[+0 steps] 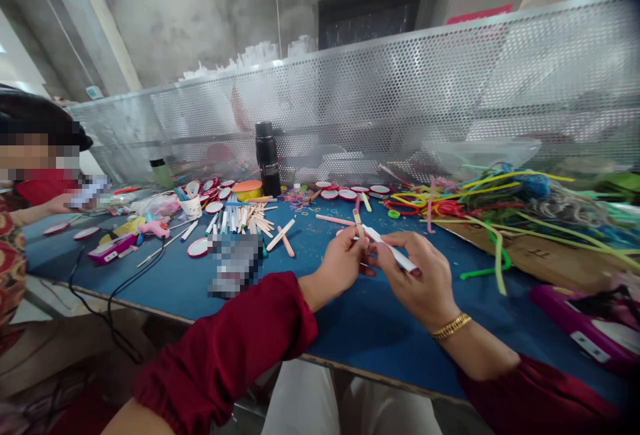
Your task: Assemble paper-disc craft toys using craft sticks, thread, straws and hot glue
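Observation:
My left hand (343,260) is closed on a small wooden craft stick (359,221), held upright between thumb and fingers, its upper part coloured pinkish. In my right hand (420,275) is a white marker pen (400,258) with a dark reddish end toward the palm. The pen's front end lies close to the stick; whether it touches cannot be made out. Just behind the hands lie a pink stick (334,219) and a pale yellow-green stick (367,202). Left of my left hand, a plain craft stick (281,235) crosses a pink one (287,243).
Markers and craft sticks (257,217) lie in a heap left of centre, before a black bottle (267,158). Colourful pipe cleaners (500,235) cover cardboard on the right, near a purple device (580,328). A co-worker (35,175) sits at left. A perforated metal screen (400,101) stands behind.

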Demonstrator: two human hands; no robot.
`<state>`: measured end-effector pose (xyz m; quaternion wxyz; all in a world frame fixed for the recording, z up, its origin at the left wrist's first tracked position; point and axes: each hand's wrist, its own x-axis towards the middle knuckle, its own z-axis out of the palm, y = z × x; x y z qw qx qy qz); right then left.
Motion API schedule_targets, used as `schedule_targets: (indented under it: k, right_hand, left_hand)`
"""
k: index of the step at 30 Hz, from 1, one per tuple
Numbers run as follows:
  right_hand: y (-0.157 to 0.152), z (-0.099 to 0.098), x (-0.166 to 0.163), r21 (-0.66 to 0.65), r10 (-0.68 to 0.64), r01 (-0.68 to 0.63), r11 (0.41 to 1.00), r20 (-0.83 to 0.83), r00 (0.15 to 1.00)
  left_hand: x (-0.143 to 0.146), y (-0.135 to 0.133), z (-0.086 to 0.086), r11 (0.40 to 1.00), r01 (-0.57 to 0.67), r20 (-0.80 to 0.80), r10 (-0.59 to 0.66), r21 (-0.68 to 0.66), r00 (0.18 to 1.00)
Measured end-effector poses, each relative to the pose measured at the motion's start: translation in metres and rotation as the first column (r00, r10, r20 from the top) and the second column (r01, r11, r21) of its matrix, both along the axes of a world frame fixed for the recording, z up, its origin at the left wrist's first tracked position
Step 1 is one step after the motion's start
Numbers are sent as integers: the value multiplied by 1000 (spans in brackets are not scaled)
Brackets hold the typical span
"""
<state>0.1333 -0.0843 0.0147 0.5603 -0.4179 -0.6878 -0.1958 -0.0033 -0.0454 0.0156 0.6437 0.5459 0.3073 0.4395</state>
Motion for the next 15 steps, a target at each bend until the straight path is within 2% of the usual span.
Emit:
schedule_targets:
  k: [15]
  right_hand:
    - [2, -3, 1, 43, 5, -6, 999, 26, 1000]
  left_hand:
    - [-1, 1, -2, 1000, 17, 49, -17, 0, 999]
